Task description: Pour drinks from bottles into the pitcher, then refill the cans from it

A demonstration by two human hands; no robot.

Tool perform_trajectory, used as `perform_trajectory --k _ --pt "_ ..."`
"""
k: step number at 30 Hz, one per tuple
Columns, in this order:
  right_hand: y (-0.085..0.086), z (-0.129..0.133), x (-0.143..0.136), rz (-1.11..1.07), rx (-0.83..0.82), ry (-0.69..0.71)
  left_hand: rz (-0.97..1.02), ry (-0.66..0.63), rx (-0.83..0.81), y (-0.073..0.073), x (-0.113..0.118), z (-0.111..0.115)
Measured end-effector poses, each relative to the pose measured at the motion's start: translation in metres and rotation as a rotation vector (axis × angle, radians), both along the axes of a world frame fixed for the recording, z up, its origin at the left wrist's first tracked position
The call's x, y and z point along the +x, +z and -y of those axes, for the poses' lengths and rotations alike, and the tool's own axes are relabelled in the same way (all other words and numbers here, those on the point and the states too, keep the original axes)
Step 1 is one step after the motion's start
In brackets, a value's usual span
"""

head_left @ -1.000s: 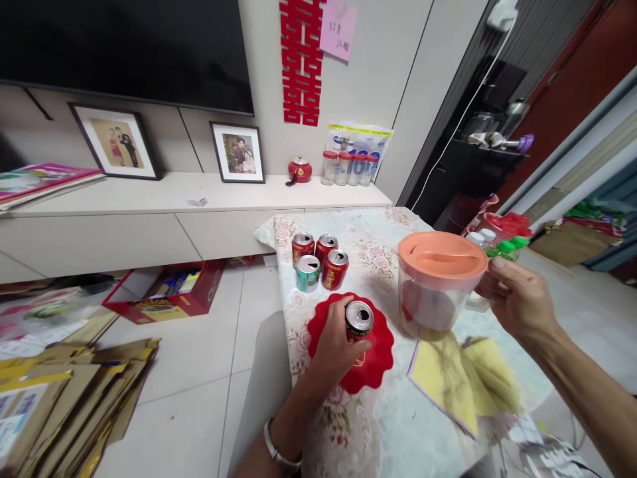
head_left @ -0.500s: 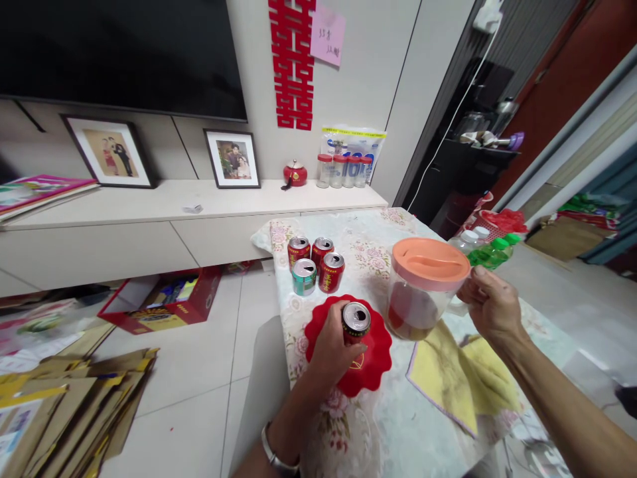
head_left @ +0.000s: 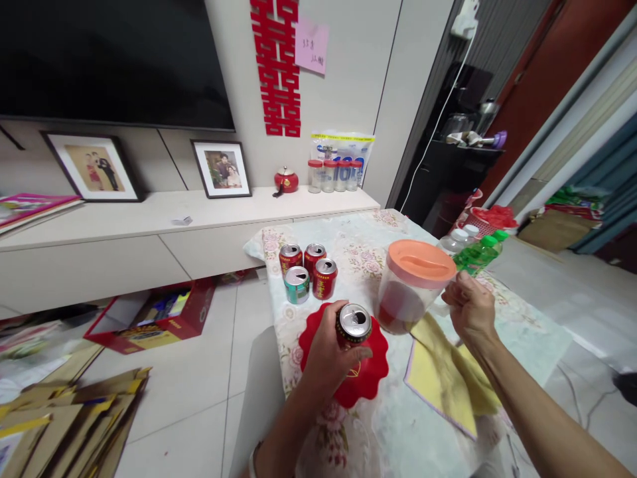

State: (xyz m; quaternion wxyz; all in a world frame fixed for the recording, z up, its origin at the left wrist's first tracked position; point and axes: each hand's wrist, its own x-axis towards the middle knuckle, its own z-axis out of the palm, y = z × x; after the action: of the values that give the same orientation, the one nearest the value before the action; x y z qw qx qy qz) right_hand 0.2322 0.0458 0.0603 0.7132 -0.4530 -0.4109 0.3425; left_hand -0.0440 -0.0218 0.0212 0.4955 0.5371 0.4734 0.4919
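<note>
My left hand (head_left: 326, 355) is wrapped round an opened drink can (head_left: 354, 323) with a dark rim band, held upright above a red scalloped plate (head_left: 371, 382). My right hand (head_left: 468, 302) is closed at the handle side of a clear plastic pitcher (head_left: 398, 299) with an orange lid (head_left: 422, 260); the handle itself is mostly hidden. Reddish-brown liquid shows low in the pitcher. A yellow cloth (head_left: 438, 378) lies beside the pitcher's base. Beyond the plate stand three red cans, one being the front red can (head_left: 324, 282), and a teal can (head_left: 297, 287), all opened.
A flowered tablecloth (head_left: 413, 431) covers the table. Plastic bottles (head_left: 475, 255) with green and white caps stand past the pitcher. Behind is a white cabinet (head_left: 223, 216) with framed photos and red-lidded jars (head_left: 328, 178). Flattened cardboard (head_left: 74, 418) and a red box (head_left: 154, 318) lie on the floor.
My view has turned slightly right, shifting the scene left. The can in my left hand looks a little higher above the plate. My right hand stays at the pitcher's handle side.
</note>
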Motion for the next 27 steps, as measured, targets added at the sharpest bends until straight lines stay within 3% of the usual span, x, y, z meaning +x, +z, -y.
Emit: perform_trajectory --k 9,20,27 --pt "-0.014 -0.006 -0.005 -0.016 0.013 -0.048 -0.047 0.018 -0.046 -0.015 0.003 0.0" --pt "-0.021 0.0 0.005 -0.005 0.011 -0.037 -0.064 0.043 0.018 -0.051 0.004 -0.002" --pt "-0.026 0.006 0.01 0.006 -0.006 -0.023 -0.092 0.054 0.043 -0.057 0.004 0.001"
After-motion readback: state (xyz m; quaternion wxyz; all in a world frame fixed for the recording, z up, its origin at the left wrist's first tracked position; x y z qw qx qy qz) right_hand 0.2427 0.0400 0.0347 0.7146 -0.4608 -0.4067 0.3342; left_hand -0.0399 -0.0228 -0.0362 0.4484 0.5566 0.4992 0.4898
